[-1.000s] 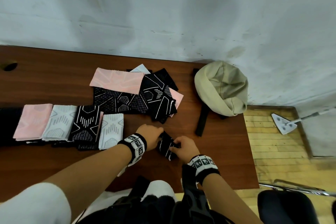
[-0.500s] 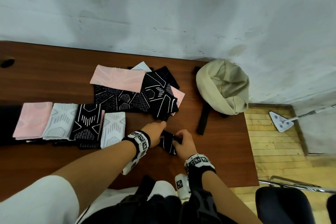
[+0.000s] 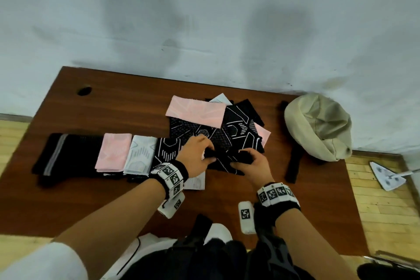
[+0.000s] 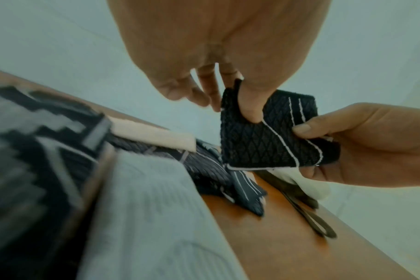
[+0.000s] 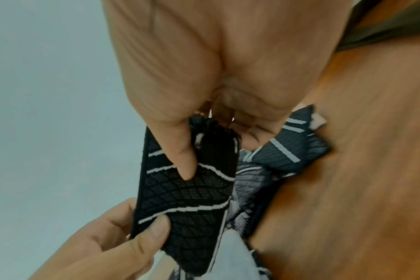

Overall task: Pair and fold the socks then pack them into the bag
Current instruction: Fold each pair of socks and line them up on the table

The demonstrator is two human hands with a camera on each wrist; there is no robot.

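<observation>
STEP: folding a black patterned sock pair (image 4: pixel 271 140), lifted near the surface's (image 3: pixel 113 107) middle; left hand (image 3: pixel 197 154) and right hand (image 3: pixel 253 163) fingers pinch it | DONE: row of folded pairs (image 3: pixel 127 154) toward left edge | LEFT: loose sock pile (image 3: pixel 218 125) unpaired; bag (image 3: pixel 318 127) at right far corner unpacked

Brown wooden table (image 3: pixel 113 109) against a pale blue-white wall (image 3: pixel 204 18).
Dark smudges on that wall, a small dark hole (image 3: pixel 84 90) near the table's far left corner, light wooden plank floor (image 3: pixel 381 207) on both sides.
</observation>
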